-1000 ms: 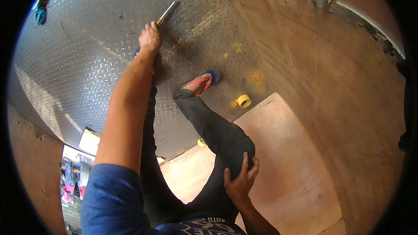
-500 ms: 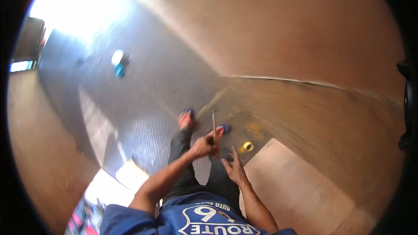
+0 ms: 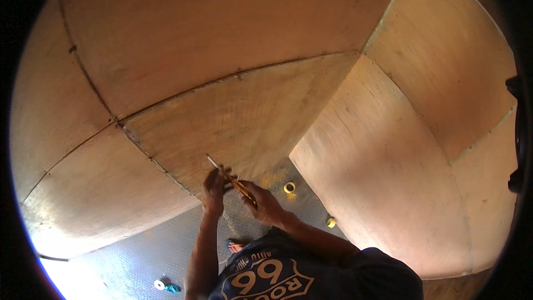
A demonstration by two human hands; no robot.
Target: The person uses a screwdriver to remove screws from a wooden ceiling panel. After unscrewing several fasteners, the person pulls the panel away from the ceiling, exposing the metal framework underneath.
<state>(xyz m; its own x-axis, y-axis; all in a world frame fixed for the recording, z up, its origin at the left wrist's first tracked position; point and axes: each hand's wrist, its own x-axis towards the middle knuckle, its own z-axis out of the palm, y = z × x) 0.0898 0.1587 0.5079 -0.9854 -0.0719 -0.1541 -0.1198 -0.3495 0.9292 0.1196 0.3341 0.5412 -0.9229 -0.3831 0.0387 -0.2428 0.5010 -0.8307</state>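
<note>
I hold a slim tool (image 3: 213, 161) with a pale metal shaft and an orange-brown handle in front of a plywood panel (image 3: 233, 122). My left hand (image 3: 214, 194) is closed around its upper part near the shaft. My right hand (image 3: 264, 205) grips the lower end of the handle, its fingertips partly hidden. The shaft points up and to the left; whether its tip touches the panel I cannot tell. A yellow tape roll (image 3: 289, 187) lies on the floor beyond my right hand.
Plywood panels with seams surround me above and on both sides (image 3: 372, 155). Below is a metal tread-plate floor (image 3: 127, 261) with my sandalled foot (image 3: 235, 246), a second yellow roll (image 3: 331, 222), a white round object (image 3: 160, 284) and teal cloth (image 3: 172, 288). Bright light enters at lower left.
My view has swung from the floor to the panels. The tool came up from the floor in my left hand. My right hand moved from my thigh onto the handle.
</note>
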